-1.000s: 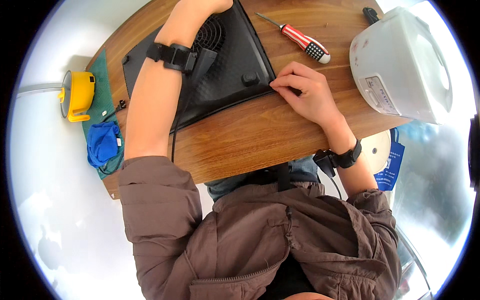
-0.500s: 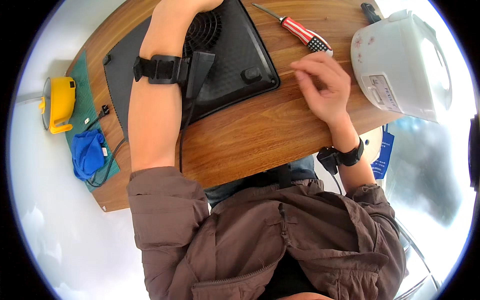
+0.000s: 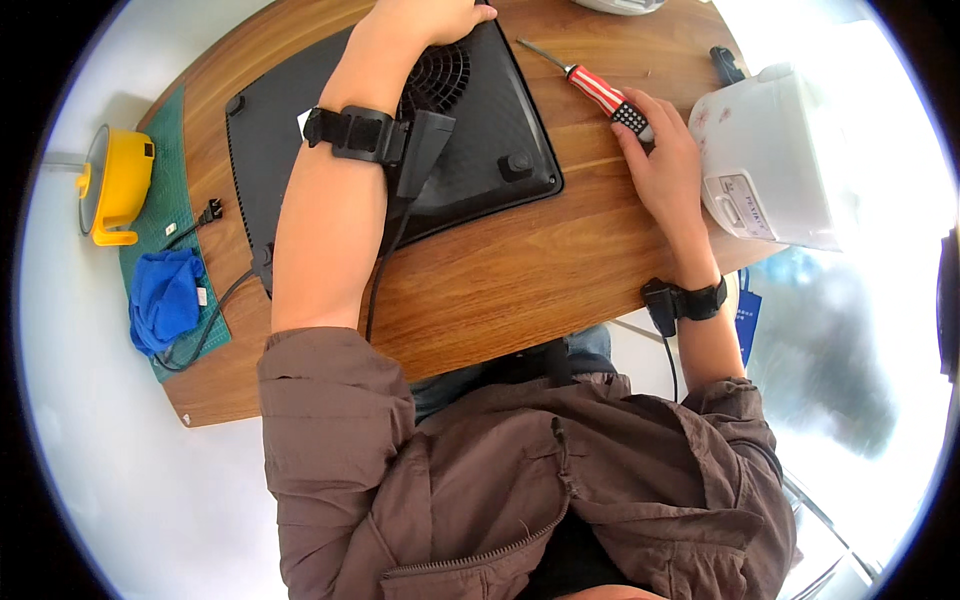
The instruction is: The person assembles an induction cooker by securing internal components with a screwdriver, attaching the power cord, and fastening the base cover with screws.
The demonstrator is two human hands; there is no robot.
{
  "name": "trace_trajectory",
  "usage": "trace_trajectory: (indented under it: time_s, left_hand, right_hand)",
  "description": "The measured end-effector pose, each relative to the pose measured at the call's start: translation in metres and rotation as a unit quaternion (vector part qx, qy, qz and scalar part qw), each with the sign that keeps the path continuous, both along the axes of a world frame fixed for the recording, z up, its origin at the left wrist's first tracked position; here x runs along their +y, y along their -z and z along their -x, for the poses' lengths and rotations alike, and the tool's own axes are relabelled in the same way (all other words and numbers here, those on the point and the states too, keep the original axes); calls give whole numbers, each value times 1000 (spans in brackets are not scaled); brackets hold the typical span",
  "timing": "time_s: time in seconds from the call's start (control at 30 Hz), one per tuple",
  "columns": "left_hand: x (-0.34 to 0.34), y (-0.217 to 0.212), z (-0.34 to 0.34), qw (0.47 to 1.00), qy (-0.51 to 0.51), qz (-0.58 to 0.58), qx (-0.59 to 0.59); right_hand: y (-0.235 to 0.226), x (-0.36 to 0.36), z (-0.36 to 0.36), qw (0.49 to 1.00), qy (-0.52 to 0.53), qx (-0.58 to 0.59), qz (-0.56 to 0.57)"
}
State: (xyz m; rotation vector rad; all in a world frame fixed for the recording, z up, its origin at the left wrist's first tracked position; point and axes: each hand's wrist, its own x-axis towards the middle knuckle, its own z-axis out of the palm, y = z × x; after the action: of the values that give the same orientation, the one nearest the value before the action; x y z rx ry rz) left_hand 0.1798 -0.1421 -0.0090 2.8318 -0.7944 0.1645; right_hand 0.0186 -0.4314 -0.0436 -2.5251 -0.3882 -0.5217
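Observation:
A black induction cooker (image 3: 470, 165) lies with its underside up, a round fan grille and small feet showing. My left forearm reaches across it, and my left hand (image 3: 440, 18) is at its far edge. Most of that hand's fingers are cut off by the top of the picture, with one fingertip showing. To the right of the cooker lies a screwdriver (image 3: 598, 90) with a red-and-white striped handle and a dark dotted end, its metal shaft pointing away to the left. My right hand (image 3: 665, 150) has its thumb and fingers around the dotted handle end.
A white rice cooker (image 3: 770, 165) stands close by my right hand. On the left, a green mat (image 3: 165, 210) bears a yellow pot (image 3: 125, 180), a blue cloth (image 3: 168, 300) and a black plug (image 3: 210, 212) with its cord. Part of a white object (image 3: 620, 4) shows at the far edge.
My right hand has moved onto the screwdriver handle and closed around it. My left hand has shifted slightly right over the cooker. The whole view has shifted a little.

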Motion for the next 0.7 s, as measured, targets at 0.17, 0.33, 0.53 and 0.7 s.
trace_trajectory:
  time_s: [0.17,0.33,0.53,0.7]
  left_hand:
    - [1,2,-1,1000,-12,5,14]
    - [5,-5,5,998,-33,-9,44]
    - [1,-8,15,996,-65,-15,58]
    - [5,-10,11,993,-82,-31,80]
  right_hand:
    - [-18,0,7,982,59,-68,-167]
    - [-61,-6,26,911,-9,-222,-347]
    - [-83,9,59,945,-51,-191,-260]
    - [-66,26,48,949,-162,-177,-206]
